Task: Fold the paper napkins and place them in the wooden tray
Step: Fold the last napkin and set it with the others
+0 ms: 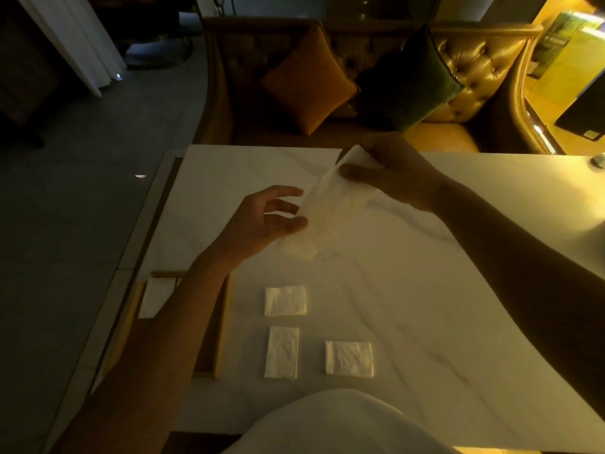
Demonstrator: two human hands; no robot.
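1. Pale marble-look tabletop (pixel 458 306) fills the lower view under dim yellow light, and a white garment (pixel 343 424) shows at the very bottom edge.
2. Nearest on it lie two folded napkins. The tall folded napkin (pixel 281 352) is on the left and the right square napkin (pixel 349 358) is beside it, apart.
3. Just beyond them is the far square napkin (pixel 285 301), lying flat and separate from both.
4. To their left, the wooden tray (pixel 224 322) sits at the tabletop's left edge. The left forearm crosses over it and hides much of its inside.
5. The tray napkin (pixel 155 298), white, lies in the tray's far left part.
6. Farther out, above the tabletop, the left hand (pixel 262 221) has its fingers spread loosely. Its thumb tip is against the lower part of the held napkin (pixel 330 204). I cannot tell whether this grip actually pinches the paper.
7. The held napkin is a long, thin strip hanging aslant in the air, with its low end near the left hand and its high end at the right.
8. The right hand (pixel 393 172) has its grip closed on the strip's upper end, with thumb in front and fingers behind.
9. Beyond the tabletop stands a tufted leather sofa (pixel 474 60) with an orange cushion (pixel 309 80) and a dark green cushion (pixel 412 80).
10. A white curtain (pixel 75 40) hangs at far left.
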